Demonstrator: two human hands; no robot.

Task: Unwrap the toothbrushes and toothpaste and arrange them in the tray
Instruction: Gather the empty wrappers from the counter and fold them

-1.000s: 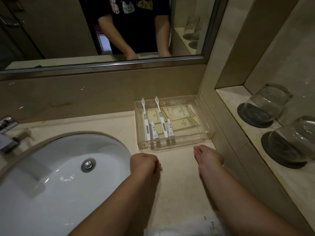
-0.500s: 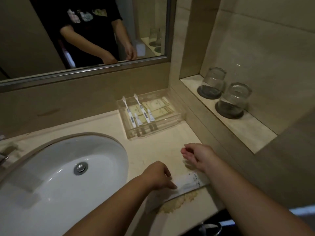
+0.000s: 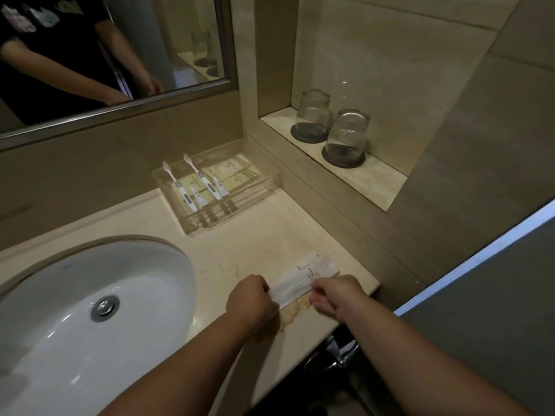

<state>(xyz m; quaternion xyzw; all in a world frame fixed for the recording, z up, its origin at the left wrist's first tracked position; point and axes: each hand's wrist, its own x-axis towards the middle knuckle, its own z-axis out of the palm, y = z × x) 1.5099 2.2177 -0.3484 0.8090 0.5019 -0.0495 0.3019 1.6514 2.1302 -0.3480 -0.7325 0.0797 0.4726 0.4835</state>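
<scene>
Both my hands are at the front edge of the table, on a small pile of white paper wrappers that lies flat there. My left hand grips the pile's near end, its fingers curled down over the paper. My right hand pinches the middle of the pile; the light is dim, so I believe, not swear, that it is thumb against forefinger. A yellowish stain marks the stone just under the paper, at 6 o'clock from it.

The clear tray stands at 11 o'clock from my hands, well apart, pushed into the back corner. In it lie two toothbrushes, unwrapped, heads towards 12 o'clock, each with a small tube of toothpaste just beside it on the 3 o'clock side. Flat pale sachets lie under and beside them.

The white sink fills the 9 o'clock side, its rim near my left wrist. At 1 o'clock a niche shelf is cut into the wall, carrying two upturned glasses on dark coasters. The mirror hangs at 11 o'clock above the tray.
</scene>
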